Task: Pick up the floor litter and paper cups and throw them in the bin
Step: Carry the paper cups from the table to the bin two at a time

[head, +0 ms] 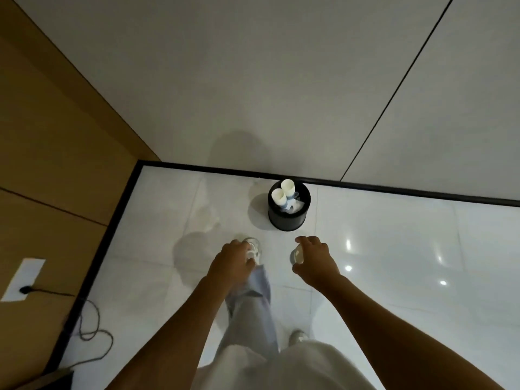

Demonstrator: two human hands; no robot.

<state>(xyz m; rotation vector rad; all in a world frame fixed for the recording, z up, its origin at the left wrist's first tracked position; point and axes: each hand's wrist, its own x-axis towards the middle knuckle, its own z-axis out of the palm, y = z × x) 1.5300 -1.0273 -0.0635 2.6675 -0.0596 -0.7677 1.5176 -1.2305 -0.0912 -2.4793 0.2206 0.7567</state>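
A black round bin (288,218) stands on the white floor against the wall. Two white paper cups (282,191) and crumpled paper (297,205) lie inside it. My right hand (316,261) hovers short of the bin, its fingers and thumb curled round a pale paper cup (297,254) seen from the side. To the left my left hand (232,261) hangs at the same height, back towards the camera, fingers curled down over my front shoe (254,247). Whether the left hand holds anything is hidden.
A black skirting strip (394,190) runs along the wall behind the bin. On the left is a brown wall with a white socket plate (24,277), and a dark cable (92,327) loops on the floor. My legs and other shoe (298,336) are below.
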